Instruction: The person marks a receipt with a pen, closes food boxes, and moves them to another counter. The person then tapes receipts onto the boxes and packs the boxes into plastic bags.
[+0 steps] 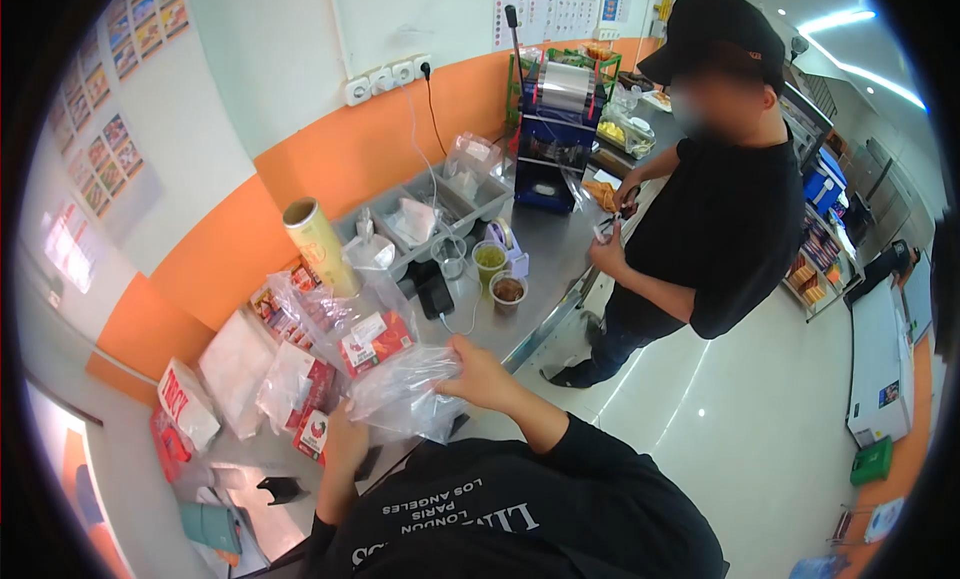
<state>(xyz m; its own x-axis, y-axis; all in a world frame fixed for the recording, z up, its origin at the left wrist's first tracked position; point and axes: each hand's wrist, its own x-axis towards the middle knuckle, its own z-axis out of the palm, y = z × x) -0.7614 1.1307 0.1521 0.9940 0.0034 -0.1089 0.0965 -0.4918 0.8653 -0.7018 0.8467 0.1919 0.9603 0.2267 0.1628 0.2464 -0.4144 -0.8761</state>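
A clear plastic bag (405,394) is stretched out over the counter's near edge. At its right side, my right hand (478,375) grips the plastic between thumb and fingers. My left hand (345,441) is closed at the bag's left edge, with its fingertips partly hidden. Just beyond the bag sits a red and white box (375,341), wrapped in clear plastic. More red and white packaging (300,384) lies beside my left hand. A black phone (434,294) with a white cable rests farther back.
Two drink cups (508,293), a grey divided bin (455,219), a film roll (318,247) and a blue sealing machine (555,129) stand on the counter. At right, a person in black (720,219) holds scissors (612,219). A white chest freezer (880,349) stands far right.
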